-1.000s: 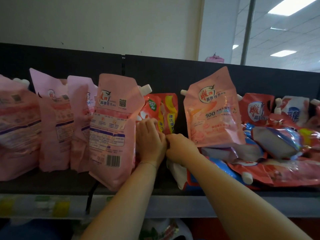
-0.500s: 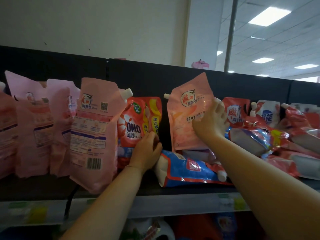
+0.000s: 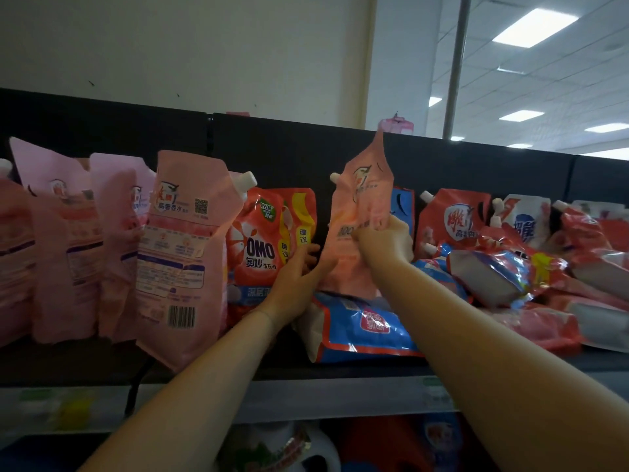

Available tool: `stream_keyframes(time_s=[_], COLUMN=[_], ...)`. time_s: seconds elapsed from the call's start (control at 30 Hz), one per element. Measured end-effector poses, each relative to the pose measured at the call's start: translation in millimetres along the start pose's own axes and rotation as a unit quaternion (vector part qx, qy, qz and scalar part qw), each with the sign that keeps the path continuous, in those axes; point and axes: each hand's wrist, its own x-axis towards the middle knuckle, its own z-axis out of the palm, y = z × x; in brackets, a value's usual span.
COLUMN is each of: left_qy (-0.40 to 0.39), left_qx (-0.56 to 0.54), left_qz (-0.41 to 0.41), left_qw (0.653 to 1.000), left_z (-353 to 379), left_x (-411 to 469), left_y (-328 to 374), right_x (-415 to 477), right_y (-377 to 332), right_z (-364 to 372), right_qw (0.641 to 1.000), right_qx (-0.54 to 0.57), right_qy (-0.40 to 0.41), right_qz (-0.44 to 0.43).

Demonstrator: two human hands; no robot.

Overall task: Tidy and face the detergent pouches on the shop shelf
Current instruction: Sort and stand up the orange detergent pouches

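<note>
A pink detergent pouch (image 3: pixel 357 212) stands turned edge-on in the middle of the shelf. My right hand (image 3: pixel 386 238) grips its right side at mid height, and my left hand (image 3: pixel 297 277) holds its lower left edge. Just left of it stands a red OMO pouch (image 3: pixel 269 240), facing front. Further left, several pink pouches (image 3: pixel 183 253) stand with their backs and barcodes toward me. A blue pouch (image 3: pixel 357 327) lies flat under the held one.
To the right, red, white and blue pouches (image 3: pixel 510 267) lie heaped on the shelf. A black back panel (image 3: pixel 289 148) runs behind everything. The shelf's front rail (image 3: pixel 340 396) carries price tags. More bottles sit on the shelf below.
My right hand has slid down and closed on the pink pouch, twisting it from front-facing to edge-on. My left hand has left the OMO pouch and now holds the pink pouch's lower edge.
</note>
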Motion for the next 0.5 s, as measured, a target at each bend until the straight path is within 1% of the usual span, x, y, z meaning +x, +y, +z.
stream_keyframes(time_s=[0.1,0.13,0.2,0.23,0.3,0.37,0.43,0.5], left_qy=[0.038,0.055,0.080,0.088,0.123,0.160,0.156,0.148], left_qx=[0.012,0.018,-0.005,-0.034,-0.120,-0.218,-0.235,-0.221], left_qz=[0.053,0.060,0.052,0.049,0.022,-0.015,-0.034,-0.024], left_qw=[0.998,0.997,0.995,0.994,0.985,0.963,0.959,0.964], left_z=[-10.5,-15.2,-24.4,-27.8,-32.5,-35.8,-37.3,-35.8], left_x=[-3.9,-4.6,-10.5,-13.8,-24.8,-34.5,-43.8,-52.3], left_y=[15.0,17.2,21.6,23.5,34.7,44.0,51.1,57.0], right_x=[-16.8,-24.3,-38.8,-45.6,-61.6,-78.1,-91.8,-101.9], right_y=[-9.1,-12.3,-18.0,-19.9,-22.9,-23.6,-21.6,-20.3], right_z=[21.1,28.7,41.3,47.3,54.8,57.7,59.3,62.8], right_qw=[0.998,0.997,0.993,0.991,0.985,0.980,0.975,0.975], right_qx=[0.010,0.019,0.040,0.041,0.025,0.000,-0.007,-0.002], right_qy=[0.032,0.036,0.037,0.033,0.019,0.014,0.015,0.011], right_qz=[-0.052,-0.066,-0.100,-0.124,-0.169,-0.198,-0.220,-0.224])
